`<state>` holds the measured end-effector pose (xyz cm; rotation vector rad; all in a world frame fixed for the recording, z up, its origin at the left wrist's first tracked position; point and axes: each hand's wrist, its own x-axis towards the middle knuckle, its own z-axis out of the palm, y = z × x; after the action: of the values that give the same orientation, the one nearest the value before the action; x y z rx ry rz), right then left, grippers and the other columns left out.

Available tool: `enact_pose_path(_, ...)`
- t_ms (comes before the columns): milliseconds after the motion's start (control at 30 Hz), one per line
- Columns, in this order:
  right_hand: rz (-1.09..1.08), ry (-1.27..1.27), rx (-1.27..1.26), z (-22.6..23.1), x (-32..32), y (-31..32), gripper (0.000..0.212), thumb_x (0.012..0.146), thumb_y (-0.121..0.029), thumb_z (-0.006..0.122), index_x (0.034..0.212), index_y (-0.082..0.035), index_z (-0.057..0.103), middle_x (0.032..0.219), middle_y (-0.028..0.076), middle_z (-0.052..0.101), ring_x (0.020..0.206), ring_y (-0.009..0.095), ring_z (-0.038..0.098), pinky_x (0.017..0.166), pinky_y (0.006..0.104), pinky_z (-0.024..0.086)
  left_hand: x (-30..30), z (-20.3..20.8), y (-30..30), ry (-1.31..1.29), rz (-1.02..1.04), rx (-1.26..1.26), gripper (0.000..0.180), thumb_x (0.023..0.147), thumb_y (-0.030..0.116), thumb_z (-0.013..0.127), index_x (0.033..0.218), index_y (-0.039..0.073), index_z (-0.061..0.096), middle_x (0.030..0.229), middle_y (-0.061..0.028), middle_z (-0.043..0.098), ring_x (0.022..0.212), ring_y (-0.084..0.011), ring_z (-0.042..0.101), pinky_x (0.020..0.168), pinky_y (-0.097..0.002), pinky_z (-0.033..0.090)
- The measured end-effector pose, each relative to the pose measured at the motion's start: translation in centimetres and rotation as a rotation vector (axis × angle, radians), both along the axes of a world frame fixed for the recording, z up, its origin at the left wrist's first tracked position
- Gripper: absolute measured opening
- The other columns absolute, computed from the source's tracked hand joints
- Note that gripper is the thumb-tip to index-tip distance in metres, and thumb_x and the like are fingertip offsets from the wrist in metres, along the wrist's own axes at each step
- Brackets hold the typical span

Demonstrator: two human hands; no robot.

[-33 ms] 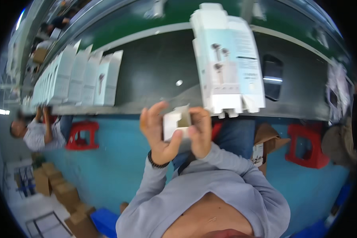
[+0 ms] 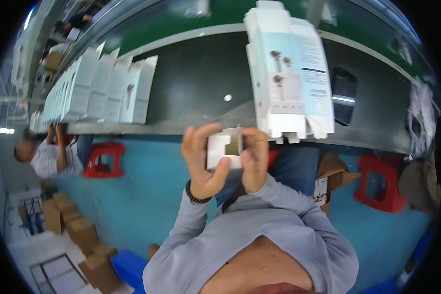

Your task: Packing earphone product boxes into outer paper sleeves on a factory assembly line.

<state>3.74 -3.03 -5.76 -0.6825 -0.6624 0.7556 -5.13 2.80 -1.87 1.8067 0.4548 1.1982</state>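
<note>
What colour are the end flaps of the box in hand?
The end flaps are white, seen best in the head view.

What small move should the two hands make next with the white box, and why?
Perhaps the right hand should fold a flap over the opening in the white box: a white panel covers only part of that end, and the left hand grips the opposite side.

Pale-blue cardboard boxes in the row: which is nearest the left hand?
The rightmost box, at the row's end towards the left hand; the others stand farther left.
</note>
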Motion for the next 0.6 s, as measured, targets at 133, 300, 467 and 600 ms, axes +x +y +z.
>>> enact_pose_path(133,0.022,-0.199,0.208,0.5,0.2,1.1,0.041,0.089,-0.024,0.054,0.118,0.0,0.036,0.115,0.02,0.047,0.105,0.022,0.048,0.089,0.0344,0.039,-0.9,-0.8,0.3,-0.011,-0.057,0.094,0.077,0.076,0.001,0.054,0.138,0.01,0.01,0.111,-0.021,0.048,0.093,-0.0246,0.049,0.083,-0.0356,0.04)
enact_pose_path(300,0.038,-0.043,0.164,-0.6,-0.6,0.9,0.032,0.092,-0.023,0.049,0.113,0.0,0.039,0.119,0.025,0.047,0.107,0.024,0.049,0.091,0.0356,0.038,-1.0,-1.0,0.9,0.036,-0.058,0.223,0.079,0.073,-0.005,0.05,0.137,0.014,0.009,0.102,-0.0168,0.049,0.085,-0.0239,0.049,0.078,-0.037,0.039)
enact_pose_path(467,0.031,-0.261,-0.049,0.6,0.5,0.6,0.016,0.086,-0.011,0.055,0.098,-0.001,0.055,0.116,0.017,0.049,0.081,0.012,0.051,0.069,0.0231,0.04,-2.0,-1.2,1.6,0.087,-0.062,0.383,0.087,0.071,-0.004,0.054,0.14,0.021,0.006,0.106,-0.0163,0.046,0.082,-0.0229,0.048,0.069,-0.0353,0.037)
enact_pose_path(600,0.288,-0.206,-0.216,0.2,1.2,0.7,0.011,0.078,0.002,0.059,0.088,-0.002,0.059,0.108,0.008,0.045,0.059,0.001,0.038,0.051,0.0173,0.032,-2.2,-1.1,2.2,0.052,-0.045,0.474,0.104,0.069,0.021,0.077,0.141,0.026,0.002,0.112,-0.0185,0.043,0.082,-0.0237,0.046,0.067,-0.0345,0.038)
